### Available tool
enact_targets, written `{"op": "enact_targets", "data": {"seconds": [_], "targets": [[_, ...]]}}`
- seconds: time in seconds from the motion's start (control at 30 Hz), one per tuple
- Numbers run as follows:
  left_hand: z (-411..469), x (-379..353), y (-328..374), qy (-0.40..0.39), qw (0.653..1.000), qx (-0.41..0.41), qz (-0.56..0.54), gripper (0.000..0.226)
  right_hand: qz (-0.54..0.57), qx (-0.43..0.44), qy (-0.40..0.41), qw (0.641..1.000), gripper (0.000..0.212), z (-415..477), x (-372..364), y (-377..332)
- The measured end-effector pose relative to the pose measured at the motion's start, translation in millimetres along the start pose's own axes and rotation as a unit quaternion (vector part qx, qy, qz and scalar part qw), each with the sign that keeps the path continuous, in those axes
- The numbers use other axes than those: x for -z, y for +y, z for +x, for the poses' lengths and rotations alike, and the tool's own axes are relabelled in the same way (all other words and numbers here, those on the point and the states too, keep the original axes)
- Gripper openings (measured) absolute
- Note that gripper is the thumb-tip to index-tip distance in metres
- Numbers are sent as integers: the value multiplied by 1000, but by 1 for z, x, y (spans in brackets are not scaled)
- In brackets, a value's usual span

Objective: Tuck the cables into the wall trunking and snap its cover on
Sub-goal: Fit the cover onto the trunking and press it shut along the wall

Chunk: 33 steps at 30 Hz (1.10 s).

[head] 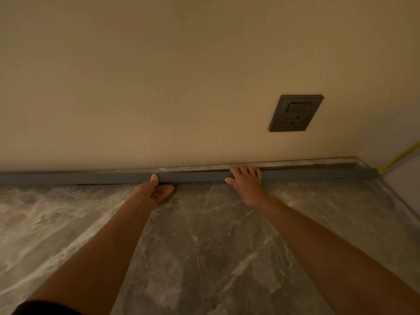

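Left hand pinches, right hand presses grey cover; slotted trunking beneath.

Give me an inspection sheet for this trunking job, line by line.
Surface: grey marbled slab, meeting the wall.
Job's things: grey cover lies along the slotted trunking at the wall's foot; slots show below it between the hands.
Clutter: nothing seen.
Hands: left hand pinches the cover's edge, thumb on top; right hand presses it, fingers laid over the top.
Cables: yellow cable leaves the trunking's right end; any inside are hidden.
Surroundings: beige wall, dark socket, nothing plugged in.
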<state>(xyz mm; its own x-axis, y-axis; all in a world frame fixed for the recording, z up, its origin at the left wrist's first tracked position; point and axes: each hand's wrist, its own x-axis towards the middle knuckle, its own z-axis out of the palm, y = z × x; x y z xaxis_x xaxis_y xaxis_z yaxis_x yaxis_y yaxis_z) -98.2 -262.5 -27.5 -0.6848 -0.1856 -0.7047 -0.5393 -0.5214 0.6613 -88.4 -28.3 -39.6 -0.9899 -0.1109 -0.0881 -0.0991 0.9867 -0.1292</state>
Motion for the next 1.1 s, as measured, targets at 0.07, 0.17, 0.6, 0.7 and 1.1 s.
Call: {"op": "enact_targets", "data": {"seconds": [0.07, 0.17, 0.6, 0.7, 1.1], "targets": [[-1, 0, 0, -5, 1000, 1, 24, 31, -23, 7, 15, 1000, 43, -2, -4, -1], [-4, 1, 6, -15, 999, 5, 52, 20, -33, 14, 14, 999, 43, -3, -5, 0], [-12, 15, 11, -4, 978, -9, 209, 35, -50, 0, -40, 998, 51, -3, 4, -5], [-14, 19, 15, 24, 952, -60, 300, 41, -85, 12, -4, 996, 50, -6, 4, -6], [-22, -19, -6, -67, 415, -415, 807, 63, -98, 99, 43, 989, 52, -9, 3, -6]]}}
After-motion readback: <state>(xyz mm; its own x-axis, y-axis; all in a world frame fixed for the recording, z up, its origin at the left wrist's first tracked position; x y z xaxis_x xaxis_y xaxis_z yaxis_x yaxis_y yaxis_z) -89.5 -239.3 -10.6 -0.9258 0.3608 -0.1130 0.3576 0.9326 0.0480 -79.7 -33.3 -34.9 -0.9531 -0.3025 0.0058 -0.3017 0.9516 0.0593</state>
